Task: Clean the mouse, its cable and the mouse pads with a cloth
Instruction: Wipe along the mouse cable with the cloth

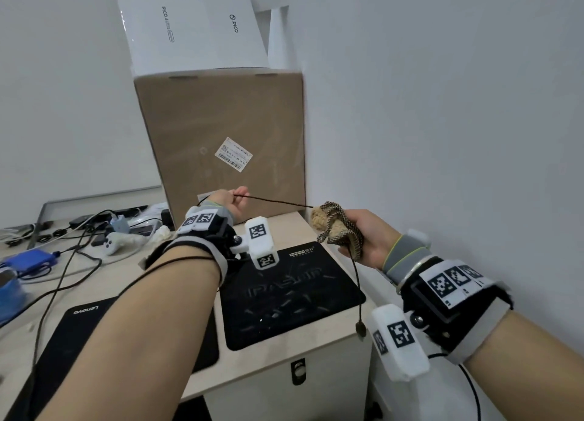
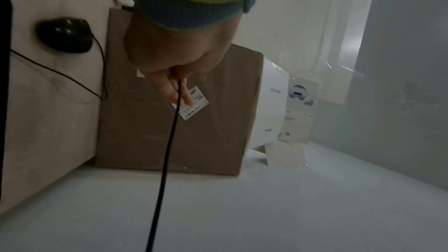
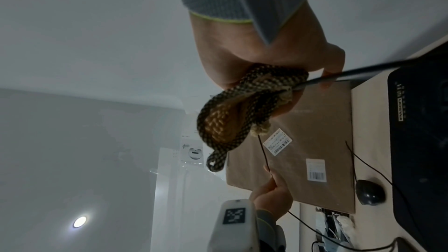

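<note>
My left hand (image 1: 232, 201) pinches the thin black mouse cable (image 1: 275, 201) and holds it taut above the desk. My right hand (image 1: 360, 234) grips a bunched tan and black checked cloth (image 1: 336, 224) wrapped round the same cable. Below the right hand the cable's end with its plug (image 1: 361, 327) hangs past the desk edge. The black mouse (image 2: 65, 34) lies on the desk by the cardboard box, also in the right wrist view (image 3: 369, 192). Two black mouse pads lie on the desk: one with printed lettering (image 1: 284, 297), one marked Lenovo (image 1: 79, 322).
A tall cardboard box (image 1: 221, 142) stands at the back of the desk, with a white box (image 1: 189, 25) on top. Cables, a white game controller (image 1: 118, 242) and a blue item (image 1: 28, 259) clutter the left side. A white wall (image 1: 442, 104) is close on the right.
</note>
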{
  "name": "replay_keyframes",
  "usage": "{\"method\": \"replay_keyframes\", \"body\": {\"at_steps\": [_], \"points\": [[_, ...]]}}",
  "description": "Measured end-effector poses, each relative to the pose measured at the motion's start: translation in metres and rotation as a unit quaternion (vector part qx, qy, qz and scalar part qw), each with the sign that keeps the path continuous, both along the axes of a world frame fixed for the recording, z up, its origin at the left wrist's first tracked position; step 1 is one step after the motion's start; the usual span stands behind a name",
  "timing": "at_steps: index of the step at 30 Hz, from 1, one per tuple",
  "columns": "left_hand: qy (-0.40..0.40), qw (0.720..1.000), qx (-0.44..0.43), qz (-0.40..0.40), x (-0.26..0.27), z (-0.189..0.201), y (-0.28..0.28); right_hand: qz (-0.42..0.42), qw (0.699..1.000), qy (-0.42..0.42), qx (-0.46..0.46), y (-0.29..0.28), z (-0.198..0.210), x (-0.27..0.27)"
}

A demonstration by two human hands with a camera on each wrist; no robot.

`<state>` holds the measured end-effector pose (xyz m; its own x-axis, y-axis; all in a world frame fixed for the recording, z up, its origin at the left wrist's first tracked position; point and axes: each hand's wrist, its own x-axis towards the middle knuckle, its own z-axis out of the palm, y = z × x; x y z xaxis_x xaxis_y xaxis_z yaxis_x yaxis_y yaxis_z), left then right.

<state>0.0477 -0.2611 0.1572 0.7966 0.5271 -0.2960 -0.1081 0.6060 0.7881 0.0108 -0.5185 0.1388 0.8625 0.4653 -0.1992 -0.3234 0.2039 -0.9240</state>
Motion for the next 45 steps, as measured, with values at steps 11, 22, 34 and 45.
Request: {"method": "replay_keyframes", "body": {"at_steps": [11, 22, 34, 45], "points": [[0.049, 0.884, 0.218, -0.410, -0.027, -0.016, -0.078, -0.009, 0.999, 0.033, 0.016, 0.018, -0.010, 0.006], [0.070, 0.968, 0.097, -0.221, -0.016, 0.002, -0.091, 0.002, 0.999, 0.033, 0.002, 0.021, -0.017, 0.005], [0.029, 0.999, 0.011, -0.039, 0.005, -0.015, -0.032, 0.020, 0.999, 0.043, -0.021, 0.005, -0.035, 0.014], [0.064, 0.905, 0.191, -0.375, -0.018, -0.026, -0.086, 0.013, 0.999, 0.019, -0.022, 0.030, -0.037, 0.027]]}}
